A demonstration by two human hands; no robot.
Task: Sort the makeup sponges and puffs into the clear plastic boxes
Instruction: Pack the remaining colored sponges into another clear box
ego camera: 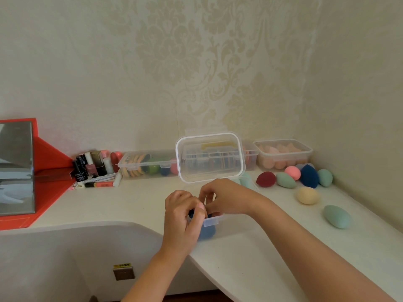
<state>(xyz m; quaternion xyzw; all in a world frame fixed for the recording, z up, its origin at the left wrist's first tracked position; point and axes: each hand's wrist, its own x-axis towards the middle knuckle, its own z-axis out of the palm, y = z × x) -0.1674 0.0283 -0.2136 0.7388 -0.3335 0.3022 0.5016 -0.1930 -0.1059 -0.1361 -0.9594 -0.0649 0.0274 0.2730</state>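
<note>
A clear plastic box (218, 220) stands at the table's front edge, its lid (210, 158) swung up behind it. A blue sponge (207, 233) lies inside, seen through the front wall. My left hand (183, 216) and my right hand (224, 198) meet over the box's opening, fingers curled round a dark blue sponge (191, 212) that is mostly hidden between them. Loose egg-shaped sponges lie to the right: dark red (266, 179), green (286, 180), pink (292, 172), navy (309, 175), teal (325, 177), beige (308, 195) and a nearer teal one (337, 216).
Along the wall stand a clear box of flat puffs and sponges (148, 163) and another of peach sponges (283, 154). Bottles and lipsticks (93, 166) cluster at the back left beside a mirror in a red case (16, 168). The white table's edge (196, 264) curves inward below my arms.
</note>
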